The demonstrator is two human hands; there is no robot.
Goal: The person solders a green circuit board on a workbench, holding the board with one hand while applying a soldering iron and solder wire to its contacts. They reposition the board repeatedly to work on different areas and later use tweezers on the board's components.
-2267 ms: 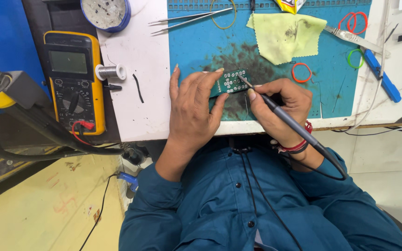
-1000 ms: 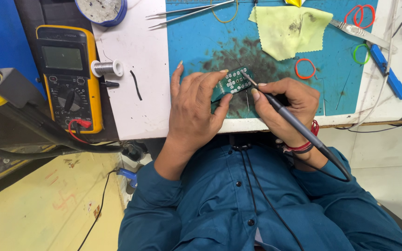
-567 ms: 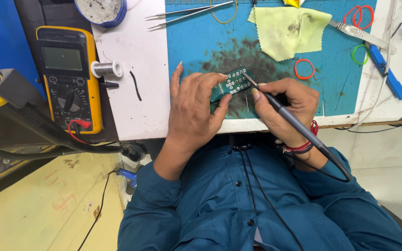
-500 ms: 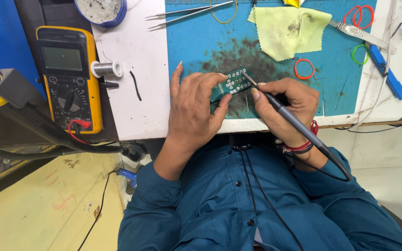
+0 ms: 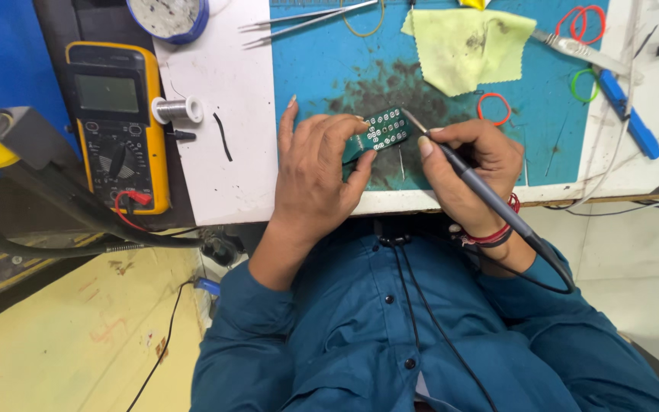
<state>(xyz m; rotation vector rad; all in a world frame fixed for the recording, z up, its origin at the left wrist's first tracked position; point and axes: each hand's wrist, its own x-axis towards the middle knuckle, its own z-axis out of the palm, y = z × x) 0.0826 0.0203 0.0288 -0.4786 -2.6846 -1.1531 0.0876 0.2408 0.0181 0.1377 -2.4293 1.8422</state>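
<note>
mid-frame: left hand [image 5: 316, 172] pinching small green circuit board [image 5: 379, 133] by edges; light, stiff, fragile; right hand [image 5: 473, 164] gripping soldering iron [image 5: 482, 191].

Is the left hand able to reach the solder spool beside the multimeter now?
Probably yes, but not freely. The left hand holds the circuit board and must let go first. The white surface between it and the solder spool carries only a short black wire piece.

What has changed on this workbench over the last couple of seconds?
Very little. The left hand keeps holding the small green circuit board, and the right hand still grips the soldering iron with its tip at the board's edge. The multimeter, solder spool and yellow cloth lie unmoved.
</note>
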